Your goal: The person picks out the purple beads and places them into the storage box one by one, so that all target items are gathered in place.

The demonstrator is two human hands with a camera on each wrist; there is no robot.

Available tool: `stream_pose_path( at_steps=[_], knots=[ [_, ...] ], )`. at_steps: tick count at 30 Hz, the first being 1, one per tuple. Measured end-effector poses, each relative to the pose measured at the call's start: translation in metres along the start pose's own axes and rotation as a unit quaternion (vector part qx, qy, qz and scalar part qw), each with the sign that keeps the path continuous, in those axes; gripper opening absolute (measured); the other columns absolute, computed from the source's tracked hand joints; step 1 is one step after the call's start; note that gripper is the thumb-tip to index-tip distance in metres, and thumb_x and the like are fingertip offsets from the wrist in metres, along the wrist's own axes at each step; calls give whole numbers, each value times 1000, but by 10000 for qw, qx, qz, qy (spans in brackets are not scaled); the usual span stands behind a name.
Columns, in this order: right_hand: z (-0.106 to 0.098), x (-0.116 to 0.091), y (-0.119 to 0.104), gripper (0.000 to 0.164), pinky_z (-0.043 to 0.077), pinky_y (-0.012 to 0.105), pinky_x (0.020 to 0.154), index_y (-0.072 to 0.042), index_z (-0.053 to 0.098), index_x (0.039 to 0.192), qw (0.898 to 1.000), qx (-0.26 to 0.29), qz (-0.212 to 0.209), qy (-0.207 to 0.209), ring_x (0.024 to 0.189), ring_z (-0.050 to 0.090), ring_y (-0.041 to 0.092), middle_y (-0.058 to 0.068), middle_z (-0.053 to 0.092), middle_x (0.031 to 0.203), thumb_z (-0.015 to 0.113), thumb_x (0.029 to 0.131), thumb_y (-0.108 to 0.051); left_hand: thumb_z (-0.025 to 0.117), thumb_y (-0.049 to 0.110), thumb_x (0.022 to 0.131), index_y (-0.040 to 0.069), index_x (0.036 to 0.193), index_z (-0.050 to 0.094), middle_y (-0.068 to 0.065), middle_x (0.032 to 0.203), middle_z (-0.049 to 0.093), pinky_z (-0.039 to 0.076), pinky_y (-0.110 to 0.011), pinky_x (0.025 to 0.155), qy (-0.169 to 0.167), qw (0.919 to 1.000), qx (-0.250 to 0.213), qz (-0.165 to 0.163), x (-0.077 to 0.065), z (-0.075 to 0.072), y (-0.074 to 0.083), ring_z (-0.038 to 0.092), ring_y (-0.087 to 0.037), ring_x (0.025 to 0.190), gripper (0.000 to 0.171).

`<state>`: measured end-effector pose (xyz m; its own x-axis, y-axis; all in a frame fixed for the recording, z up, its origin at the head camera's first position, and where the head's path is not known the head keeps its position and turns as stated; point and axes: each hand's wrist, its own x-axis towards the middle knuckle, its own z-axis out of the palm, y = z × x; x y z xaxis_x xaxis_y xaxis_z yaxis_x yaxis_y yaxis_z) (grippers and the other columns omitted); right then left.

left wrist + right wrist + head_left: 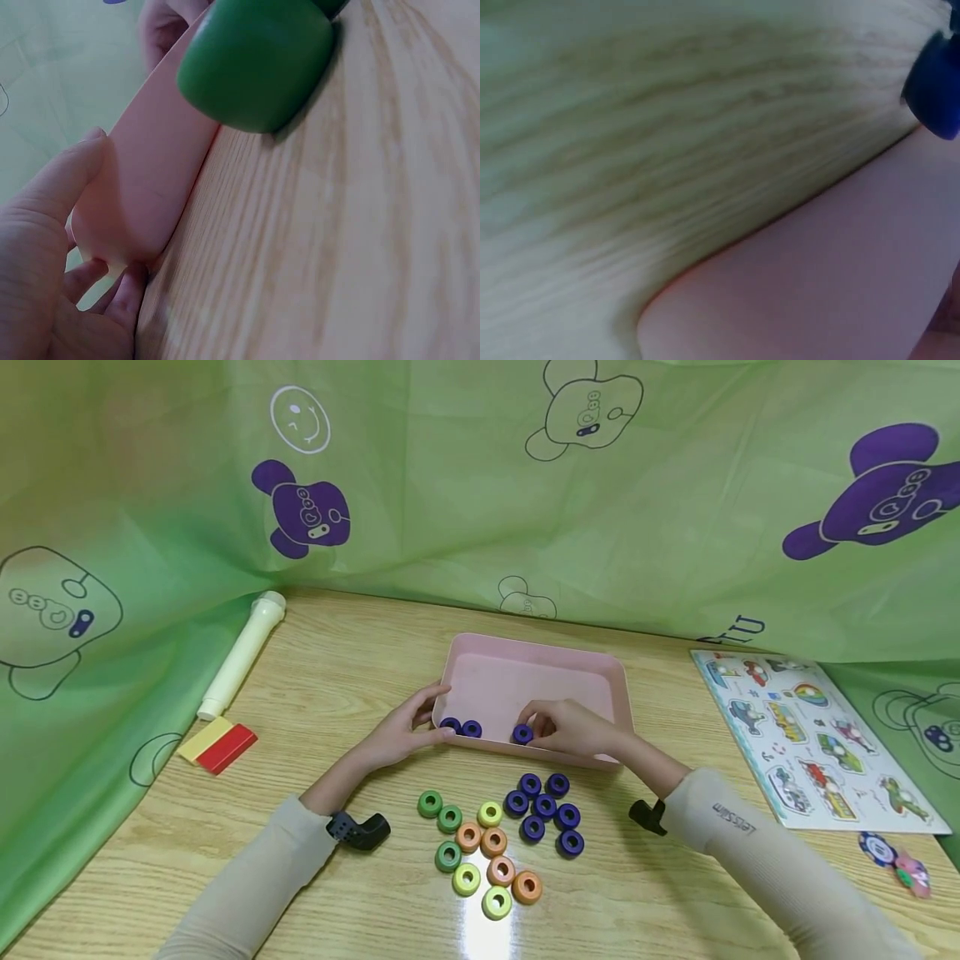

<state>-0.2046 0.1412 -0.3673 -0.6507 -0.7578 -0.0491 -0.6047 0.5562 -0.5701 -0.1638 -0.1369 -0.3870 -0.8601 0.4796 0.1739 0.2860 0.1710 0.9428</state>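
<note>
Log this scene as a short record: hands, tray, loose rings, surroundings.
Left hand: grips left end of pink rectangular tray
Right hand: pinches one round purple ring inside the tray
Also in tray: two purple rings at near-left corner
On wood-grain table: seven loose purple rings, three green rings, three yellow rings, four orange rings
Left side: cream cylindrical tube, red-and-yellow rectangular piece
Right side: white rectangular board with colourful pictures

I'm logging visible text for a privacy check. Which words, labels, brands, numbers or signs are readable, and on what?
"Letsslim", as best it reads: right sleeve.
"U", ending a partly hidden word: green curtain; its earlier letters are unclear.
Round chip: central mark too small to read.
Picture board: any lettering too small.
</note>
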Motion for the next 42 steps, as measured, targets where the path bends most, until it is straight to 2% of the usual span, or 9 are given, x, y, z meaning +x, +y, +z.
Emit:
stream_pose_path(
  at_steps=[15,27,35,42],
  knots=[
    [9,19,-10,23,46,21,67,-9,56,100,9997,140,47,-217,72,55,8,-5,57,73,58,77,-3,57,4,79,2,130,25,-19,135,14,25,-40,96,18,9998,-169,-48,-1,0,1,27,-33,118,60],
    [12,31,-19,23,46,19,64,-7,56,101,9993,87,27,-359,70,55,8,-4,57,73,57,78,-3,57,5,80,1,130,25,-20,135,16,24,-40,96,3,9999,-142,6,-1,0,1,26,-33,118,60],
    [11,30,-19,24,47,19,64,-6,55,102,9991,149,-55,-402,71,56,9,-4,57,73,57,78,-3,56,4,80,-3,130,24,-21,136,13,24,-40,97,0,9999,-124,13,0,0,0,24,-33,119,60],
    [1,18,-17,27,47,21,62,-9,54,104,9995,303,8,-127,67,55,6,-7,57,72,59,79,-16,57,5,80,0,130,25,-19,136,12,25,-39,96,9,9999,-121,-6,0,0,-1,25,-32,119,59]
  ],
)
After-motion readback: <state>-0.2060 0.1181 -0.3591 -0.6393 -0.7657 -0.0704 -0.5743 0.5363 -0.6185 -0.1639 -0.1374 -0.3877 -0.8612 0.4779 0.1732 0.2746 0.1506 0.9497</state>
